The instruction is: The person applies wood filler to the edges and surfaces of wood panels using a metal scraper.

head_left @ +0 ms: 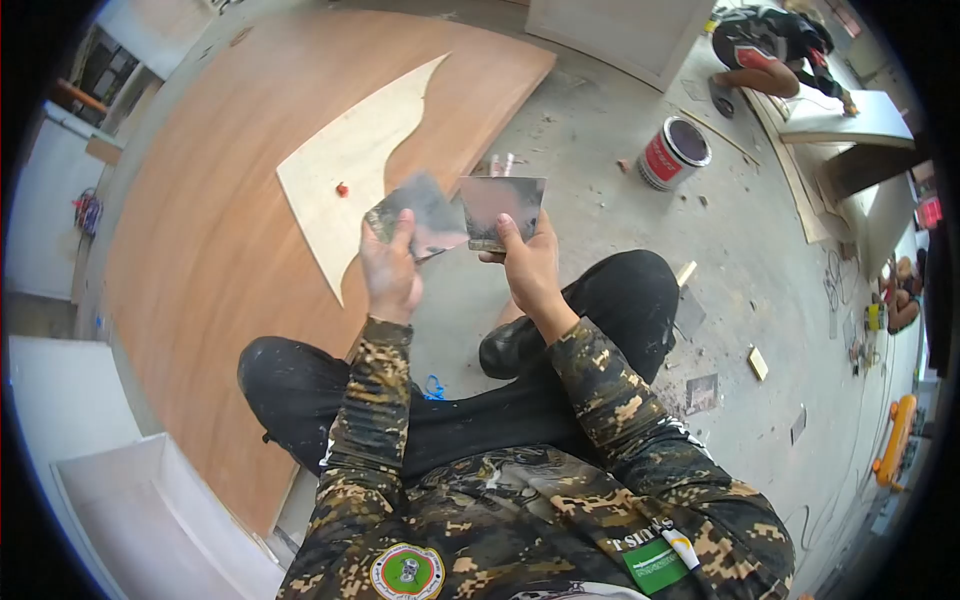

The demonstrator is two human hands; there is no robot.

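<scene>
My left hand (391,265) is closed on a grey flat scraper plate (425,207), its thumb across the lower left part; motion blurs this plate. Closed on a second, squarish plate (503,203) is my right hand (532,262), with the thumb on its face and the fingers behind. The plates' near edges almost meet, and whether they touch is unclear. Left of them, a pale curved board (345,165) with a small red spot (342,189) lies on a large brown wooden sheet (220,150).
A red-labelled paint can (675,153) stands on the floor at the upper right. Beyond it, a person (775,50) crouches by a white panel (850,118). Wood scraps (757,363) lie at right. An open white box (160,510) is at lower left.
</scene>
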